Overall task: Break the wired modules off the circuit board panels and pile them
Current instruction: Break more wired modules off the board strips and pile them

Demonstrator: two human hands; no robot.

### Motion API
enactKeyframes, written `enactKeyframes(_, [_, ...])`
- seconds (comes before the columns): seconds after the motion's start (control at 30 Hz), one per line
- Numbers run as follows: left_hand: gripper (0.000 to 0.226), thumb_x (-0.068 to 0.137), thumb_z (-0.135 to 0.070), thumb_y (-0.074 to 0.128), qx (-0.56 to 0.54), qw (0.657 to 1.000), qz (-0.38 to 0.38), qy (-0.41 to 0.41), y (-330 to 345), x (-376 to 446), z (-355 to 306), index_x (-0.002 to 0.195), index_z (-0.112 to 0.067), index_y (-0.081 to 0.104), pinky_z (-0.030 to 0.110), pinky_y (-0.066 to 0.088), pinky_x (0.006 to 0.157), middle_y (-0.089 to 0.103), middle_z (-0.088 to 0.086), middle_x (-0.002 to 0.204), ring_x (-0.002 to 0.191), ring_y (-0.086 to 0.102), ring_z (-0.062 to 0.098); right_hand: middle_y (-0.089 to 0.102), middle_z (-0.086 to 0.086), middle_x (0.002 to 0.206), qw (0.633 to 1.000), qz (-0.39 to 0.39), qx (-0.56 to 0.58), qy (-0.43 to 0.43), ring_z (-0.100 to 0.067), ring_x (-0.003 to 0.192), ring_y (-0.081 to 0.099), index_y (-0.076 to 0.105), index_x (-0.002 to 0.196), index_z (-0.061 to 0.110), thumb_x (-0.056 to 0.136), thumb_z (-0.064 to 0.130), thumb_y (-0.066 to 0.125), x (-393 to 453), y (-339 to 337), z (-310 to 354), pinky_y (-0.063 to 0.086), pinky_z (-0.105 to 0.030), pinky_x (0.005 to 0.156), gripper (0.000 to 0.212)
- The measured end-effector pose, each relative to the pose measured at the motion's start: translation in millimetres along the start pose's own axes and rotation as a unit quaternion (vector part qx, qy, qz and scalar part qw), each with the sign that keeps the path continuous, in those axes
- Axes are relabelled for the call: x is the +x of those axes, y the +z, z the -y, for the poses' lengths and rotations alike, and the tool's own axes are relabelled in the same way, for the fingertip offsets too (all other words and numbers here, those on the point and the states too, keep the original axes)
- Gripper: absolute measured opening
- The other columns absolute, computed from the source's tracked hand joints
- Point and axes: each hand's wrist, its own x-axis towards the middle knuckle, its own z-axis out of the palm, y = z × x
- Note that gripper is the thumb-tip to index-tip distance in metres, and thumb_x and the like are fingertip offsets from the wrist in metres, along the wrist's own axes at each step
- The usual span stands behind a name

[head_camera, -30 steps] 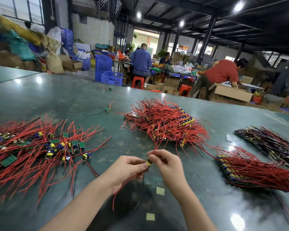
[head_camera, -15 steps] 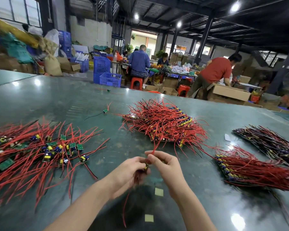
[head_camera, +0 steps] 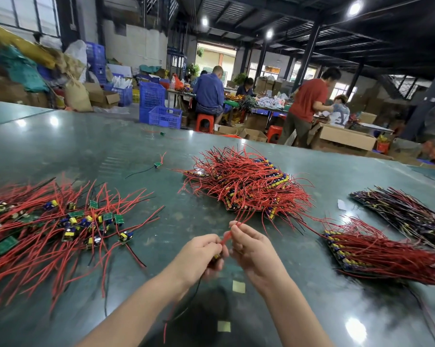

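Along the left edge of the frame lies the pile of loose modules (head_camera: 68, 226) on the table (head_camera: 86, 151). At lower centre the left hand (head_camera: 201, 254) curls round a small module (head_camera: 217, 256), and the right hand (head_camera: 251, 249) pinches its red wire (head_camera: 225, 237). Stacked panels (head_camera: 246, 186) wait at centre, more panels (head_camera: 361, 249) at right. Best to grip the board itself, not the wire, sparing the solder joints.

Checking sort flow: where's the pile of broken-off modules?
In the head view, the loose module pile lies on the table's left side, left of both hands and of the central panel stack.
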Motion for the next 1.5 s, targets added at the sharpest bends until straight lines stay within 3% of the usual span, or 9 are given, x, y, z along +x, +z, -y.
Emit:
enactKeyframes(0.1, [0.026,0.089,-0.011,0.049,0.221,0.966,-0.104,0.090,0.0,-0.5,9.7,0.065,-0.018,0.054,0.025,0.037,0.050,0.056,-0.001,0.053,0.049,0.052,0.013,0.067,0.007,0.063,0.970,-0.076,-0.196,-0.119,0.003,0.047,0.048,0.073,0.080,0.012,0.083,0.013,0.067,-4.3,0.2,3.3,0.036,-0.007,0.050,0.007])
enactKeyframes(0.23, [0.016,0.089,-0.027,0.050,0.409,0.886,-0.162,0.146,4.4,-3.1,20.8,0.075,-0.020,0.049,0.035,0.040,0.063,0.062,0.006,0.070,0.073,0.059,0.029,0.054,0.015,0.043,0.959,-0.091,-0.234,-0.128,0.006,0.043,0.047,0.074,0.073,0.005,0.085,0.018,0.066,-4.8,-1.8,0.9,0.034,-0.003,0.048,0.019])
enactKeyframes(0.37, [0.025,0.096,-0.039,0.043,0.497,0.837,-0.176,0.145,2.3,-3.4,19.1,0.088,-0.018,0.055,0.038,0.043,0.067,0.066,0.007,0.082,0.081,0.061,0.031,0.065,0.011,0.054,0.947,-0.106,-0.265,-0.148,0.006,0.045,0.048,0.076,0.074,0.011,0.087,0.017,0.063,-3.2,0.3,0.8,0.034,-0.004,0.050,0.019])
enactKeyframes(0.53, [0.031,0.095,-0.021,0.053,0.117,0.988,-0.035,0.092,5.5,-6.4,5.2,0.065,-0.014,0.059,0.029,0.040,0.045,0.063,0.006,0.057,0.042,0.053,0.015,0.065,0.002,0.064,0.995,-0.023,-0.083,-0.056,-0.002,0.048,0.040,0.071,0.080,0.011,0.085,0.020,0.059,-2.2,-3.6,7.6,0.034,-0.013,0.050,0.016])
enactKeyframes(0.63, [0.029,0.094,-0.024,0.053,-0.051,0.996,0.075,0.000,2.6,-8.5,-2.2,0.067,-0.014,0.062,0.017,0.030,0.038,0.062,0.003,0.056,0.041,0.054,0.013,0.060,0.002,0.060,0.999,0.021,0.036,0.025,-0.005,0.048,0.041,0.067,0.077,0.011,0.073,0.027,0.060,0.4,-7.0,11.4,0.039,-0.017,0.052,0.018])
enactKeyframes(0.8, [0.030,0.094,-0.022,0.053,-0.016,0.999,0.046,-0.007,-6.7,-6.4,-0.8,0.066,-0.014,0.062,0.018,0.030,0.039,0.062,0.004,0.055,0.044,0.056,0.014,0.066,0.008,0.066,0.988,0.025,-0.147,-0.037,-0.003,0.055,0.039,0.077,0.072,0.017,0.073,0.037,0.062,0.9,-17.7,15.8,0.032,-0.020,0.060,0.025])
enactKeyframes(1.27, [0.031,0.096,-0.019,0.051,0.051,0.997,0.047,-0.038,-18.3,1.1,5.6,0.067,-0.011,0.060,0.016,0.031,0.035,0.062,0.003,0.055,0.043,0.057,0.014,0.064,0.005,0.064,0.999,-0.001,0.002,0.041,-0.001,0.045,0.046,0.075,0.061,0.014,0.070,0.021,0.064,6.9,-17.9,11.5,0.039,-0.013,0.047,0.016])
enactKeyframes(1.4, [0.030,0.096,-0.018,0.051,0.070,0.996,0.038,-0.033,-19.2,1.4,6.9,0.068,-0.010,0.060,0.017,0.033,0.036,0.061,0.003,0.054,0.044,0.057,0.014,0.060,0.007,0.065,0.978,-0.062,-0.183,-0.081,-0.005,0.054,0.036,0.078,0.077,0.020,0.080,0.027,0.068,4.7,-21.3,10.2,0.030,-0.018,0.055,0.012])
enactKeyframes(1.5, [0.029,0.096,-0.016,0.051,0.104,0.994,0.032,-0.026,-16.4,2.2,9.5,0.069,-0.010,0.059,0.018,0.034,0.036,0.061,0.001,0.053,0.043,0.057,0.013,0.051,0.004,0.059,0.974,-0.118,-0.151,-0.119,-0.008,0.056,0.033,0.077,0.074,0.018,0.079,0.029,0.069,7.5,-25.4,10.2,0.029,-0.021,0.056,0.015])
